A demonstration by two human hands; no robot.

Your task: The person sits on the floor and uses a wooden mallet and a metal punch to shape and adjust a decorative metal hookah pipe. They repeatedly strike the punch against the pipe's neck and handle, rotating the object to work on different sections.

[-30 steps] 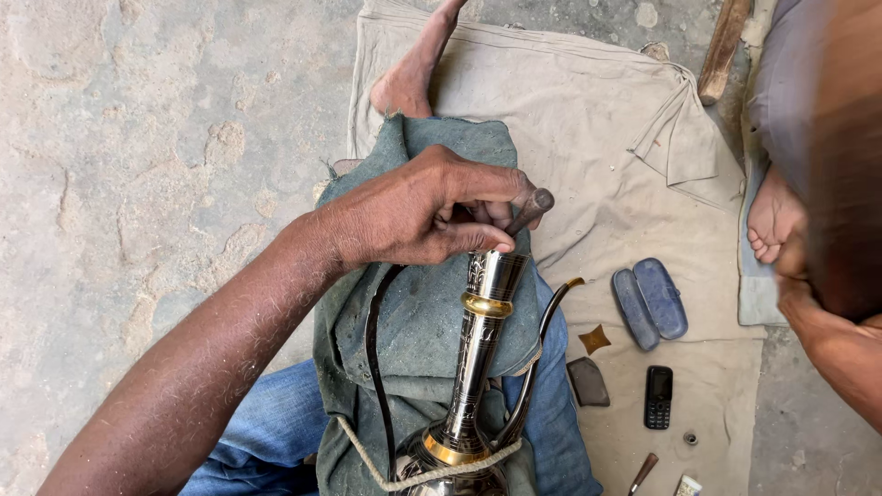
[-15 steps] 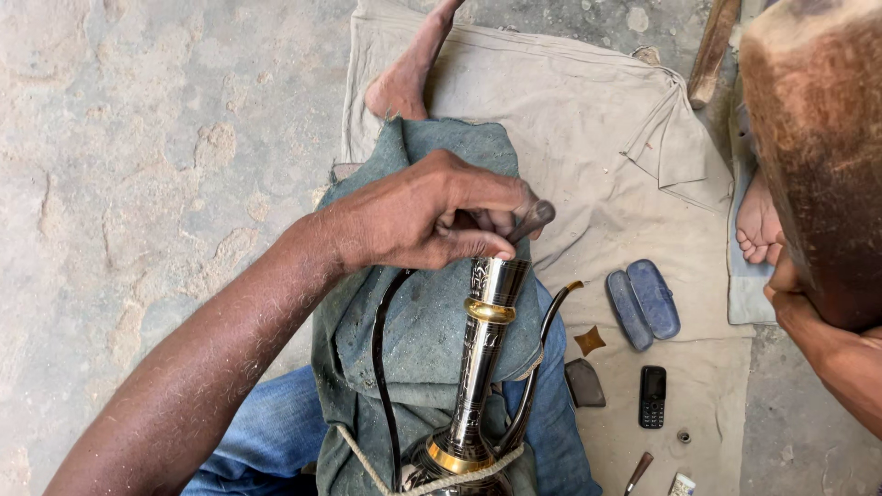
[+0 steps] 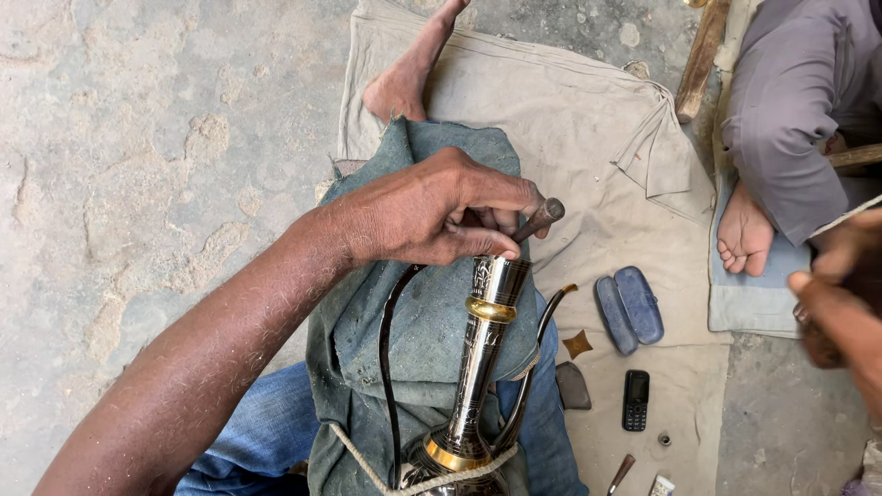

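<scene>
While the metal vase (image 3: 480,358) stands on the lap, the left hand (image 3: 436,209) works at its mouth with a small tool (image 3: 540,218).
Concrete floor (image 3: 138,165), beige cloth (image 3: 570,119) spread over it, green cloth (image 3: 423,331) draped on the leg in jeans (image 3: 266,432). Vase tilted, engraved neck with brass ring, base tied with cord (image 3: 441,479), thin curved spout on its right. Left fingers (image 3: 496,197) together, clamped on the tool's dark handle just above the vase rim. Right hand (image 3: 841,308) blurred at the frame's right edge, fingers' state cannot tell. Blue case (image 3: 629,310) and black phone (image 3: 635,400) lie on the beige cloth, well apart from the vase. Another person's bare foot (image 3: 742,234) beside them.
</scene>
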